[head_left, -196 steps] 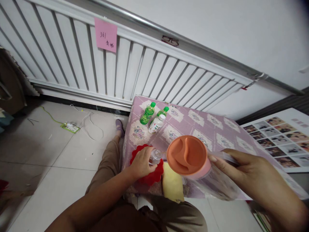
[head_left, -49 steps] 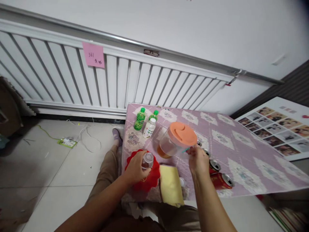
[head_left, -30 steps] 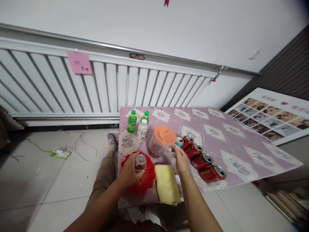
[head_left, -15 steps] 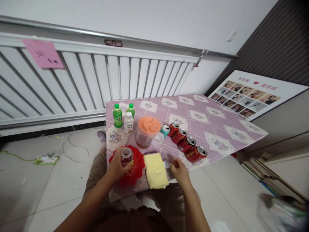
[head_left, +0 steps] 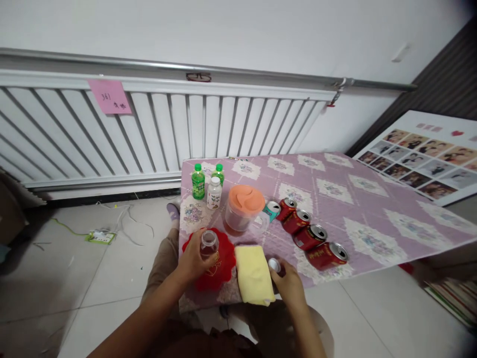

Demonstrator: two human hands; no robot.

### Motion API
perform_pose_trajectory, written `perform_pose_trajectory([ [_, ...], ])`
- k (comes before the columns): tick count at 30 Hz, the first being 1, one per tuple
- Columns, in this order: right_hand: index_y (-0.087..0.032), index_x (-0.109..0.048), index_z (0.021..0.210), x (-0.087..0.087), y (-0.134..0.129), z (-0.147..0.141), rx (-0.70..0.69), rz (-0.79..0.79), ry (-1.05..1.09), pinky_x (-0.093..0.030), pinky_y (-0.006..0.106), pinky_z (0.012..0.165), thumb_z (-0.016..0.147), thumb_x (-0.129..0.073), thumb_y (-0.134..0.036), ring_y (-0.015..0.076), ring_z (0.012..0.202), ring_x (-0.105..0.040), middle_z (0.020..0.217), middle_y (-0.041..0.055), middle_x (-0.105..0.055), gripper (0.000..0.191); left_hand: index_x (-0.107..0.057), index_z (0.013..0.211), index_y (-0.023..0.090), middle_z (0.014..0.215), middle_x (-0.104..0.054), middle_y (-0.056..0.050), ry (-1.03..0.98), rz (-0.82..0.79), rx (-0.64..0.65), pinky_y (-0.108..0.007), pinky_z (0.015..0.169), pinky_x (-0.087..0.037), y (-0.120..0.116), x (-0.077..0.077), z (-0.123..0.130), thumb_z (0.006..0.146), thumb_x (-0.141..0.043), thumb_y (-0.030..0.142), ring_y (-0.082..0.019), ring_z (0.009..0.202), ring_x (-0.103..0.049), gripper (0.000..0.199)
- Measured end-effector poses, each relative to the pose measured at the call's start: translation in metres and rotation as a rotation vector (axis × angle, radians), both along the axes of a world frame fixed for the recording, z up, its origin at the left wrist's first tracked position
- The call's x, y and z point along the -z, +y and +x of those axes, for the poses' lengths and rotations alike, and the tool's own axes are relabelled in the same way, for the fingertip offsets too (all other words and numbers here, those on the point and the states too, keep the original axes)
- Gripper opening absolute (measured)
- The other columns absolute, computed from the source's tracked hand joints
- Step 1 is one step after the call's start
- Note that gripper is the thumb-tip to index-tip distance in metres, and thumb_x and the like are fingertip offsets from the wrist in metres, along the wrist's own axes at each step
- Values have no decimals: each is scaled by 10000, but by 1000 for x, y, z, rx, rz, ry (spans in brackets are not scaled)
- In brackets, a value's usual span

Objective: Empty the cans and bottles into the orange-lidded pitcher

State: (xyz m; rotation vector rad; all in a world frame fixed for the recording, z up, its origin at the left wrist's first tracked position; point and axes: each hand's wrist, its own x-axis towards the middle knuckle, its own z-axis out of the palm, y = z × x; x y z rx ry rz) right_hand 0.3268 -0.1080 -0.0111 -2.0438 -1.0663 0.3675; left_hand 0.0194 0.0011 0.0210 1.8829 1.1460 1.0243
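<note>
My left hand (head_left: 197,258) is wrapped round a small clear jar (head_left: 209,242), upright with its mouth uncovered. The jar is over the red scalloped plate (head_left: 223,271), which has gold markings. At the right, my right hand (head_left: 290,286) has its thumb and fingers closed at the edge of a small round white lid (head_left: 275,264). Between the two hands lies a folded yellow cloth (head_left: 254,276). Behind the cloth stands a clear pitcher (head_left: 238,221) with an orange lid and some brownish liquid at its bottom.
Two green bottles (head_left: 198,183) and a white bottle (head_left: 213,194) stand at the back left. Several red cans (head_left: 311,236) and a teal can (head_left: 272,211) form a slanting row on the right. A radiator (head_left: 219,124) runs behind the patterned tablecloth (head_left: 357,199).
My right hand has moved onto the white lid, its fingers now at the lid's edge. My left hand still holds the jar over the plate. The camera view has shifted left.
</note>
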Motion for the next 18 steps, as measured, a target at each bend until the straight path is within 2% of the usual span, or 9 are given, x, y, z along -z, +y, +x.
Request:
perform_pose_trajectory([
  [4, -217, -670, 987, -28, 2, -24, -9, 47, 141, -563, 422, 718, 645, -665, -502, 289, 797, -702, 917, 94, -755, 445, -399, 1363, 187, 1345, -550, -141, 4, 39, 9, -487, 1103, -439, 1, 2, 0, 734, -731, 230, -286, 1270, -554, 712],
  [6, -231, -672, 1021, -45, 8, -48, -94, 93, 222, -570, 379, 704, 672, -664, -481, 269, 822, -712, 969, 81, -766, 429, -412, 1357, 184, 1337, -559, -135, -7, 59, 8, -477, 1105, -441, 2, 2, 1, 729, -727, 214, -281, 1264, -559, 703],
  [8, -241, -671, 1070, -63, 17, -73, -181, 99, 246, -572, 359, 674, 684, -674, -451, 244, 763, -711, 981, 67, -770, 439, -421, 1354, 188, 1332, -567, -129, -18, 60, 6, -474, 1105, -442, 2, 1, 1, 722, -727, 201, -278, 1262, -562, 702],
  [10, -240, -670, 1096, -77, 28, -95, -280, 110, 199, -575, 361, 691, 728, -656, -423, 227, 733, -705, 1004, 65, -767, 412, -423, 1355, 195, 1332, -569, -126, -22, 47, -2, -482, 1107, -440, 1, 0, 2, 718, -730, 192, -281, 1268, -558, 707],
  [15, -204, -654, 1143, -95, 58, -128, -463, 226, -102, -540, 451, 920, 795, -597, -290, 286, 1038, -684, 1134, 118, -730, 363, -427, 1355, 190, 1335, -562, -135, -33, 67, -9, -494, 1118, -429, 0, -1, 2, 718, -719, 188, -290, 1285, -542, 700],
  [18, -209, -657, 1118, -98, 70, -137, -509, 222, -227, -547, 461, 886, 799, -579, -227, 295, 1014, -677, 1082, 115, -726, 329, -422, 1357, 196, 1336, -555, -135, -26, 73, 9, -489, 1115, -433, 1, -1, 1, 717, -704, 171, -285, 1280, -541, 700],
])
